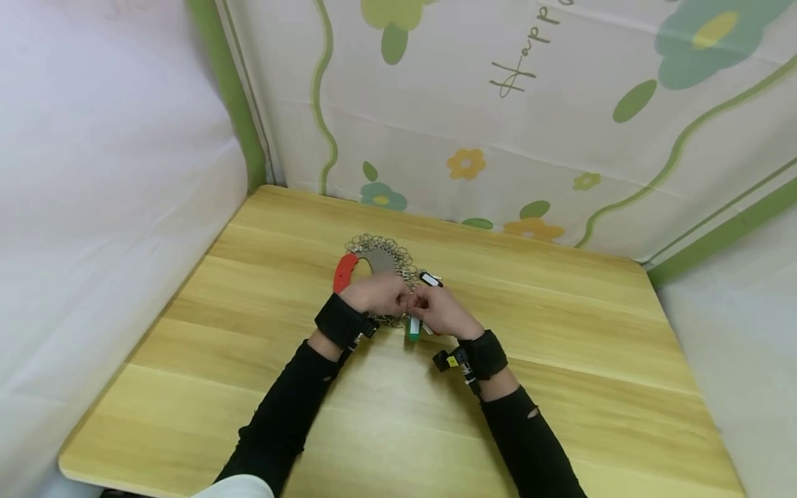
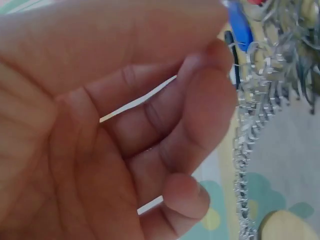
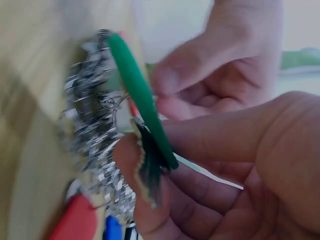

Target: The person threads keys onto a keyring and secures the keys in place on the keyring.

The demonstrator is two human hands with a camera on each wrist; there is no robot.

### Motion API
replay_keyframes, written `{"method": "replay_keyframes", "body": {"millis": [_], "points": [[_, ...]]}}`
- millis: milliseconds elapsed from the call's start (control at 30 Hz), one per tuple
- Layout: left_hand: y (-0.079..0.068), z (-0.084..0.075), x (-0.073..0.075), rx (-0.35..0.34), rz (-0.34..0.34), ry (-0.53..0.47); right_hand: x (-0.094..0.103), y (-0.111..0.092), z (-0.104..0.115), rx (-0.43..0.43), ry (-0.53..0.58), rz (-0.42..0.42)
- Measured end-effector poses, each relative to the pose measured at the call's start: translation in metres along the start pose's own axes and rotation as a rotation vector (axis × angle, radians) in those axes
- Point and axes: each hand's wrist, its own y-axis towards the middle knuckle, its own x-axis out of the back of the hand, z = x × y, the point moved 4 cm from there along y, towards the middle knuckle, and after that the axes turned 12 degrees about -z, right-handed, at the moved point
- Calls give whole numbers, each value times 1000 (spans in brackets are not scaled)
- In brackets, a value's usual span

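A round grey plate [image 1: 381,260] with a red handle [image 1: 344,273] lies on the table, its edge ringed by several small metal rings [image 1: 398,250]. Over its right side my two hands meet. My right hand [image 1: 445,311] grips a key [image 3: 147,172] and its green key tag [image 3: 134,77] between thumb and fingers. Thumb and forefinger of my left hand [image 1: 380,294] come together in a pinch beside a thin key ring [image 3: 117,117]; the pinched part is mostly hidden. The other left fingers [image 2: 175,195] are loosely bent.
A black-framed tag with a white label [image 1: 429,279] lies just beyond my right hand. Blue [image 2: 241,25] and red [image 3: 77,220] tags are near the rings. A patterned curtain [image 1: 436,124] closes off the wooden table's [image 1: 560,401] back edge.
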Motion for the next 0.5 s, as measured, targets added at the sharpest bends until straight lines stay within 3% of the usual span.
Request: {"method": "replay_keyframes", "body": {"millis": [133,267,500], "points": [[-5,3,7,38,-42,-42,-1,-3,-2,56,-37,0],[-11,7,14,45,-73,-21,-3,-6,-2,108,-89,31],[-16,16,20,47,-65,30,-11,-12,-6,152,-129,131]]}}
